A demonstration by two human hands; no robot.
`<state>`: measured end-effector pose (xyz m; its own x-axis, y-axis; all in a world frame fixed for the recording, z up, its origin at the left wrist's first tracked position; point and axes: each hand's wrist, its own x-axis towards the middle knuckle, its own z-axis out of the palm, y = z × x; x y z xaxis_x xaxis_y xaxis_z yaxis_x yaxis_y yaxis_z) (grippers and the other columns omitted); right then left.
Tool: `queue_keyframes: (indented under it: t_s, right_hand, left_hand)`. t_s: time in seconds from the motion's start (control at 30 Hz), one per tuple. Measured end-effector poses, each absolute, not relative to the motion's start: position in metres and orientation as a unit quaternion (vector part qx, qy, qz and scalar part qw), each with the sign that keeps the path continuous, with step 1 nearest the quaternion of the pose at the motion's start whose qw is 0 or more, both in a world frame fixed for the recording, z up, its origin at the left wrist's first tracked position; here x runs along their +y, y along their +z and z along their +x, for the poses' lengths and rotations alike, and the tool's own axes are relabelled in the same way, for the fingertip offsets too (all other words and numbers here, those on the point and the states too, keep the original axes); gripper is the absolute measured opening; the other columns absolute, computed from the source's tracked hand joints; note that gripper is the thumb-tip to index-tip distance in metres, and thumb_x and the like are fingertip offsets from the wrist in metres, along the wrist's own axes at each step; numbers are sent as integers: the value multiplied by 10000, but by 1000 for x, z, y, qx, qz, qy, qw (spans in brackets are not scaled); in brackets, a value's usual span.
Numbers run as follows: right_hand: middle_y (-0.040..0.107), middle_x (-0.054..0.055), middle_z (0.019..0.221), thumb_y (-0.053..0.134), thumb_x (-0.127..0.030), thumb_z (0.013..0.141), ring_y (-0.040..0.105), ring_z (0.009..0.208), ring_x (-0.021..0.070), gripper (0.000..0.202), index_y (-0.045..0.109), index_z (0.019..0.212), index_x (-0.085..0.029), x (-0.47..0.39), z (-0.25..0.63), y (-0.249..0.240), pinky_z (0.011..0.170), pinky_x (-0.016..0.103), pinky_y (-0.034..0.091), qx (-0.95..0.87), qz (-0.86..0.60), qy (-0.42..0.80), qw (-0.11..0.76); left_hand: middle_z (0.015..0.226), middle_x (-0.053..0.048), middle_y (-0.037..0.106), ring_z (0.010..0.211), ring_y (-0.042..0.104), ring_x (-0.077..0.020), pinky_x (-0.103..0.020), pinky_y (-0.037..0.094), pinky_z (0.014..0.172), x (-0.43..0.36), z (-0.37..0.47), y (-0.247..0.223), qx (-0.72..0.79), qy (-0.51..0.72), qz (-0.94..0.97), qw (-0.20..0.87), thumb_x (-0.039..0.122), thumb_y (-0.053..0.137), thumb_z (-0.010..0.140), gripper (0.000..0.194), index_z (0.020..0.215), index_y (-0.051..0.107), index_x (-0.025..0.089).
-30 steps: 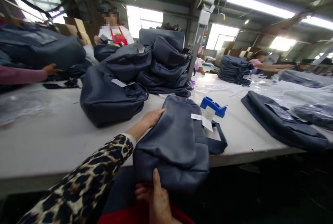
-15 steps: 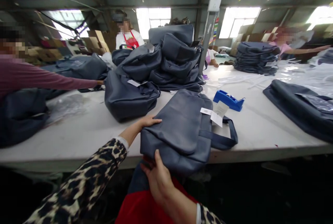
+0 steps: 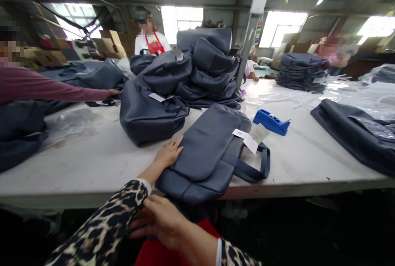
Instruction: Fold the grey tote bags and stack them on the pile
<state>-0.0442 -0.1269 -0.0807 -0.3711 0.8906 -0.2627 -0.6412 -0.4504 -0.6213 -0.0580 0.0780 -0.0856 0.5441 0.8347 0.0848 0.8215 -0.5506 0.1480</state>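
A dark blue bag (image 3: 200,146) lies on its side at the table's front edge, its base corner jutting slightly over. Its strap handle (image 3: 251,169) and white paper tags (image 3: 247,139) point to the right. My left hand (image 3: 169,152) rests on the bag's left edge with the fingers stretched out. Lower down, my right hand (image 3: 163,220) is off the bag, beside my left sleeve cuff, its fingers apart and holding nothing; it is slightly blurred.
Behind the bag is a heap of similar bags (image 3: 197,68). To the right are a blue tape dispenser (image 3: 271,122) and another bag (image 3: 354,134). Clear plastic (image 3: 72,126) lies at left, near a co-worker's arm (image 3: 74,91). A metal post (image 3: 248,39) stands on the table.
My right hand has come off the bag's lower edge and moved left toward my left wrist. The bag has shifted a little left and lies flatter, with my left hand still on it.
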Motion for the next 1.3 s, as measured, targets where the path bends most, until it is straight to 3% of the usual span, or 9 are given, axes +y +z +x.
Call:
queue_keyframes:
  t_s: [0.1,0.2,0.33,0.47,0.7,0.83,0.97,1.13,1.3]
  right_hand:
    - [700,39,851,705,-612,747,666,738,173,502,692,1005,-181,-146,20,-50,739,324,505,-398,-379,650,525]
    - [697,56,965,562,-505,909,639,895,202,338,721,1020,-228,-138,102,-14,856,347,481,-557,-505,345,563]
    - [530,90,1434,553,-506,920,412,1352,295,506,563,1369,-273,-104,185,-14,1118,472,304,-682,-628,100,362]
    - [347,83,1585,451,-633,935,189,1493,316,644,446,1475,-282,-87,211,-66,1183,548,129,-711,-676,116,154]
    - [313,66,1599,377,-704,926,172,1502,293,691,417,1489,-304,-87,210,-98,1191,545,84,-711,-664,141,185]
    - [455,81,1521,509,-647,898,306,1454,296,615,547,1396,-287,-88,211,-92,1192,537,129,-700,-654,145,247]
    - [693,41,1232,549,-577,886,578,1214,232,420,718,1138,-286,-103,250,-82,1086,385,386,-645,-669,146,339]
    - [594,240,1311,258,-647,929,561,1212,322,782,494,1391,-61,-114,360,-67,1033,481,408,-400,-800,84,438]
    - [702,199,1136,481,-680,842,654,1082,296,740,613,1287,-104,-96,409,-71,933,402,488,-349,-815,169,430]
  left_hand:
    - [1597,-181,273,1426,377,-300,-446,370,1117,83,-61,-98,488,56,870,33,477,280,1019,653,1568,188,137]
    - [1626,-152,202,1464,301,-313,-517,275,1163,84,-57,-93,458,86,884,-38,410,319,1014,611,1569,210,180]
    - [1620,-62,259,1500,226,-223,-475,178,1212,78,-52,-87,315,82,942,-75,201,303,987,549,1532,329,261]
    - [1591,-88,321,1479,283,-225,-428,211,1213,80,-52,-88,282,19,959,-6,351,341,1000,535,1508,377,189]
    - [1256,-186,660,1215,602,-294,-390,444,1041,82,23,-52,298,-21,953,44,359,474,950,372,1163,687,141]
    - [1495,-99,483,1387,440,-209,-331,355,1125,63,100,-58,246,26,966,74,383,407,998,455,1406,515,213]
    - [1590,-99,323,1482,273,-226,-455,233,1192,46,128,-91,246,43,962,107,428,293,1031,534,1522,339,222]
    - [1620,-79,251,1507,196,-211,-453,148,1219,47,121,-112,251,61,955,144,520,244,1024,601,1555,255,237]
    - [1619,-62,260,1506,199,-213,-457,140,1223,49,122,-111,253,71,952,156,527,239,1024,605,1552,266,235]
